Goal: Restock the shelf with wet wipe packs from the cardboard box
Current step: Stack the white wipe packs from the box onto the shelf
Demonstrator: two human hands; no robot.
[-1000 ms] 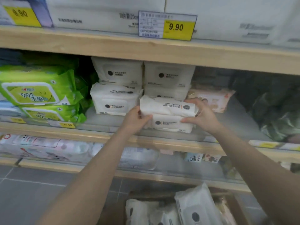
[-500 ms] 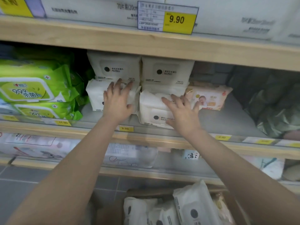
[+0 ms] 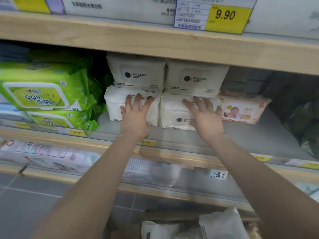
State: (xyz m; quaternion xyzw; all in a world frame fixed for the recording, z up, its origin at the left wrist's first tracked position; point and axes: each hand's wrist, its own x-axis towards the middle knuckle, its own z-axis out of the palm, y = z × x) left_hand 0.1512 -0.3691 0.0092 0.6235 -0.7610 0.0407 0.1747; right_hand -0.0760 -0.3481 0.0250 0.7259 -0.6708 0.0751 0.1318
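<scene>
Head view showing four soft white plastic wet wipe packs stacked two by two at the centre of the frame on the grey middle shelf [image 3: 241, 135] with its pale wooden edge: upper left pack [image 3: 136, 73], upper right pack [image 3: 196, 77], lower left pack [image 3: 114, 104], lower right pack [image 3: 170, 109]. Judging the restocking as partly done, with these packs already sitting in place and bare shelf showing to the right of centre. Still waiting at the bottom of the frame: more white packs [image 3: 222, 225] lying in the brown cardboard box [image 3: 172, 214], so several trips probably remaining. Pressing flat against the lower left pack: left hand [image 3: 135, 116], fingers straight and spread, curling round nothing. Pressing likewise on the lower right pack: right hand [image 3: 205, 116], fingers splayed apart, palm against the front face, gripping nothing. Seemingly squaring the lower row back into line, though only a judgement. Lying just right of the lower right pack and touching it: a pink baby-print wipe pack [image 3: 245, 111]. Filling the left of the frame: bright green wipe packs [image 3: 43, 90]. Hanging at the upper right on the shelf above: a yellow 9.90 price tag [image 3: 226, 16].
</scene>
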